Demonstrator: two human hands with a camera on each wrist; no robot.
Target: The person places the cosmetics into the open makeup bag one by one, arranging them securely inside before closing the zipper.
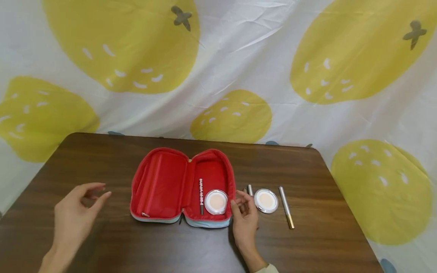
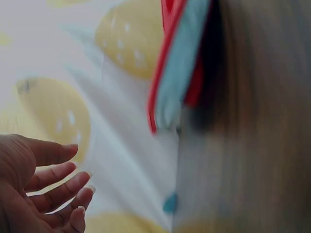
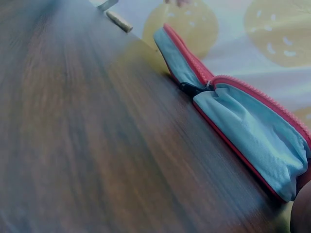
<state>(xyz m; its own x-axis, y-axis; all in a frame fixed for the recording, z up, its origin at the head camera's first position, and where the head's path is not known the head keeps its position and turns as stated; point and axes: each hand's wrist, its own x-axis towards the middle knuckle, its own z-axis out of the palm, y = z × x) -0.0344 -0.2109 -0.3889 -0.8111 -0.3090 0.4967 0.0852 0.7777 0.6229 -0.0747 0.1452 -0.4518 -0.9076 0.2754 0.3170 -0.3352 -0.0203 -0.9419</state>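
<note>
An unzipped makeup bag (image 1: pixel 158 185), red inside and pale blue outside, lies spread on the table. Its right half holds a compact (image 1: pixel 216 202) and a slim patterned pencil (image 1: pixel 201 197). My right hand (image 1: pixel 246 218) is at the bag's right side, thumb and forefinger pinching the rim. In the right wrist view the bag's blue wall (image 3: pixel 248 133) is creased near that end, with little of the hand showing. To the left of the bag, my left hand (image 1: pixel 73 212) hovers with loosely bent fingers and nothing in them; its fingers (image 2: pixel 63 189) are spread in the left wrist view.
Right of the bag lie a second compact (image 1: pixel 266 201), a silver tube with a gold end (image 1: pixel 286 206) and a short silver tube (image 1: pixel 250 190), partly behind my right hand. A fruit-print cloth (image 1: pixel 239 76) hangs behind the brown table (image 1: pixel 112 242).
</note>
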